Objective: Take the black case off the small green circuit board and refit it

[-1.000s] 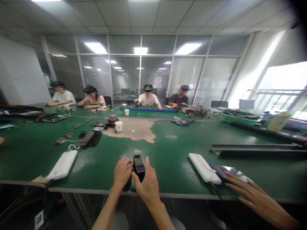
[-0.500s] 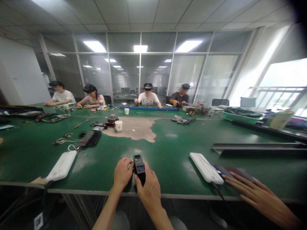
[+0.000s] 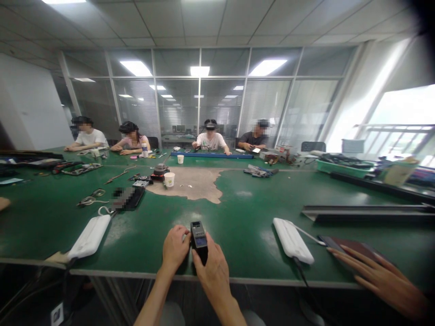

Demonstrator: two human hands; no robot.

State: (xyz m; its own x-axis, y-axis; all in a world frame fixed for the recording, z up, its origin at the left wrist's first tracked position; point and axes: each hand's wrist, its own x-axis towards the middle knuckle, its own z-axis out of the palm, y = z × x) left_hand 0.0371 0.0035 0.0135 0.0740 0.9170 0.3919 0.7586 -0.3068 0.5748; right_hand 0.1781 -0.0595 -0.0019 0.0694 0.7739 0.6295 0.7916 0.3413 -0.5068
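In the head view, a black handheld device [image 3: 199, 240] with a small screen and buttons stands tilted near the table's front edge. My right hand [image 3: 216, 261] is wrapped round its right side and lower part, thumb across the near face. Beside its upper left side is my left hand [image 3: 176, 246], with the fingers curled in and the fingertips close against it. Whatever those fingers pinch, if anything, is hidden.
Another person's hand [image 3: 377, 274] lies on a dark flat object [image 3: 353, 249] at right. White power banks [image 3: 292, 241] lie either side. Paper cups [image 3: 169, 179] stand on a brown sheet [image 3: 200, 183]. Black metal rails [image 3: 367, 213] lie right. Several people sit across the green table [image 3: 251, 231].
The other person's hand and the dark flat object have shifted right, showing a white cable to the right power bank. My hands keep nearly the same hold; the view has tilted slightly.
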